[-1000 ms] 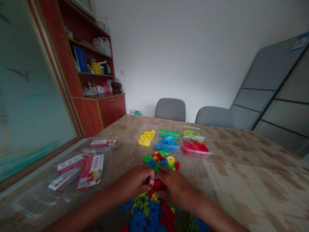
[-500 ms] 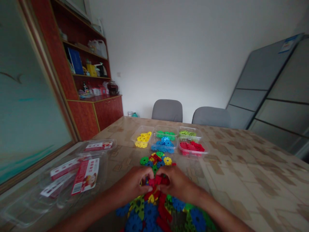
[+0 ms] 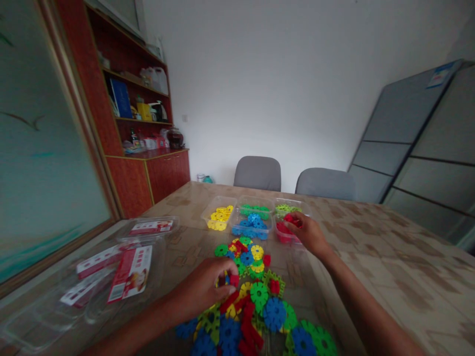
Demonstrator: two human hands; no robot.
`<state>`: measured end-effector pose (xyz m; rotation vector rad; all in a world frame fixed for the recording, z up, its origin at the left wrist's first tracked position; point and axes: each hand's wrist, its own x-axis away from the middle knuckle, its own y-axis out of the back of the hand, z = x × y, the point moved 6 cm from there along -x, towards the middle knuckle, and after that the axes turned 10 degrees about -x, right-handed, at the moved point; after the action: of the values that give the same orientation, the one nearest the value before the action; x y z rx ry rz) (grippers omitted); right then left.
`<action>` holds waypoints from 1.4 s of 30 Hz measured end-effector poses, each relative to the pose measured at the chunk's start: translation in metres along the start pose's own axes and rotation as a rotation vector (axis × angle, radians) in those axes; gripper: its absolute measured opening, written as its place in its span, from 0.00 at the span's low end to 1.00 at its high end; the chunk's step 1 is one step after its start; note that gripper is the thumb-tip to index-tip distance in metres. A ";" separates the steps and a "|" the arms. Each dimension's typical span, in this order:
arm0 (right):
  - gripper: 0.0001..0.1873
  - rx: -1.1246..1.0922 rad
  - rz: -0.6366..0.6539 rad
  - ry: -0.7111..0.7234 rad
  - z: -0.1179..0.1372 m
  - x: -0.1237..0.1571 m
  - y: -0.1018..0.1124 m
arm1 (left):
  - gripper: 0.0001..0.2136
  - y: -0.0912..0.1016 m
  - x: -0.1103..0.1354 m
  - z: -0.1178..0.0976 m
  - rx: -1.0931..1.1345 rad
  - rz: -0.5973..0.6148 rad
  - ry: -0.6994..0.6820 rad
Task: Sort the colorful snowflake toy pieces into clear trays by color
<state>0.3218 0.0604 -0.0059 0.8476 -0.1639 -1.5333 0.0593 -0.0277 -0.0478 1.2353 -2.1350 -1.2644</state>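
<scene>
My left hand (image 3: 213, 284) is over the pile, fingers curled with a red plastic piece (image 3: 233, 280) at the fingertips. My right hand (image 3: 308, 235) reaches over the clear box of red pieces (image 3: 287, 238), its fingers closed around a red building piece (image 3: 290, 217). Below and between my arms lies a mixed heap of plastic building pieces: blue flower discs (image 3: 274, 314), green discs (image 3: 259, 294), yellow discs (image 3: 257, 252) and red connectors (image 3: 248, 321). Part of the heap is hidden behind my left hand.
Clear boxes hold yellow discs (image 3: 218, 220), blue discs (image 3: 252, 227), green discs (image 3: 256, 210) and light-green pieces (image 3: 287, 208). Clear lids with red-and-white labels (image 3: 131, 272) lie at the left of the patterned table (image 3: 371, 257). Two grey chairs (image 3: 257, 173) stand behind it.
My right hand has left my left hand at the heap and moved forward and right to the box of red pieces. My left hand stays over the heap.
</scene>
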 end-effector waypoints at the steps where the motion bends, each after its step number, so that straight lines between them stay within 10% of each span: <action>1: 0.10 0.037 -0.036 -0.014 -0.008 -0.004 0.005 | 0.05 0.000 0.000 0.000 -0.001 -0.001 0.000; 26: 0.23 0.421 0.130 0.092 -0.016 0.000 0.019 | 0.07 0.002 -0.005 0.001 -0.078 0.002 0.049; 33: 0.14 0.468 0.153 0.065 -0.019 0.003 0.013 | 0.07 0.002 -0.011 -0.002 -0.074 -0.020 0.011; 42: 0.16 0.414 0.021 -0.038 -0.030 -0.003 0.049 | 0.06 0.011 -0.067 -0.034 -0.023 -0.113 -0.137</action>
<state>0.3786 0.0658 0.0025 1.1364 -0.5306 -1.5191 0.1139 0.0125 -0.0130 1.3110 -2.1635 -1.4563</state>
